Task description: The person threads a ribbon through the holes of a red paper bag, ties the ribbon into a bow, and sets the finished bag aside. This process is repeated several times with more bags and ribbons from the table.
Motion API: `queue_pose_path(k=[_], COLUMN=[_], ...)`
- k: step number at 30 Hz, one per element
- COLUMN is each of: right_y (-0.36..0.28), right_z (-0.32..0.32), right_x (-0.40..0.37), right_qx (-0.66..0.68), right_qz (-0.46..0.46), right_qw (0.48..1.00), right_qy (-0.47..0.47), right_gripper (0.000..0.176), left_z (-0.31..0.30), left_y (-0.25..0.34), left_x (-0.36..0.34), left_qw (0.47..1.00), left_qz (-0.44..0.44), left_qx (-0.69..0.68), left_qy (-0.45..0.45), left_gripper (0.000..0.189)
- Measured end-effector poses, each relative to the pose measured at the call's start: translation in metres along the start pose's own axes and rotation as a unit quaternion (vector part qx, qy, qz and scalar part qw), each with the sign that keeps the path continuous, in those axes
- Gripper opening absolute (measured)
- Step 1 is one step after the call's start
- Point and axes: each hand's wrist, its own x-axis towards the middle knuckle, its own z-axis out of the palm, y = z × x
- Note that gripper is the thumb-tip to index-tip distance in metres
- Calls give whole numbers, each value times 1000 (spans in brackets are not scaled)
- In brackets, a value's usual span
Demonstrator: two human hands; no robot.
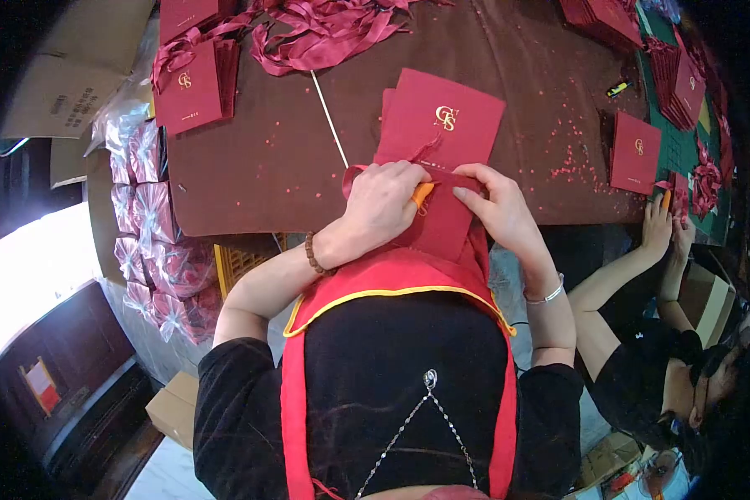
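In front of me a dark red paper bag (454, 112) with a gold monogram lies flat, partly over another red piece, at the table's near edge. Across its lower part runs a dark red ribbon (454, 178). My left hand (382, 200) is closed on the ribbon's left part, with an orange cover or tool (423, 194) showing at its thumb. On the other side, my right hand (502, 207) pinches the ribbon between thumb and fingers. A second monogrammed red panel (436, 225) hangs below my hands, against my red apron.
Loose red ribbons (325, 37) and a thin white stick (329, 117) lie on the brown-covered table (283, 175). Stacked red bags (196, 87) stand at left, above plastic-wrapped bundles (154, 217). At right, a co-worker's hands (658, 225) are near another red bag (636, 152).
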Motion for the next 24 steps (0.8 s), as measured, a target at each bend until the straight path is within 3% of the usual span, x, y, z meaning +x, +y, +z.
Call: queue_pose_path(k=[10, 19, 24], right_y=[-12, 14, 3], right_z=[-2, 4, 4], right_x=[3, 4, 0], right_qx=[-51, 143, 237], right_qz=[-13, 15, 82], right_qw=[998, 988, 967], right_qy=[-25, -52, -44], right_gripper=[25, 21, 21], left_z=[-1, -4, -8], left_y=[2, 2, 9], left_x=[2, 3, 6], left_qw=[1000, 999, 998], left_qz=[15, -7, -2], left_qx=[-5, 4, 24], left_qy=[-13, -32, -50], left_gripper=[11, 9, 10])
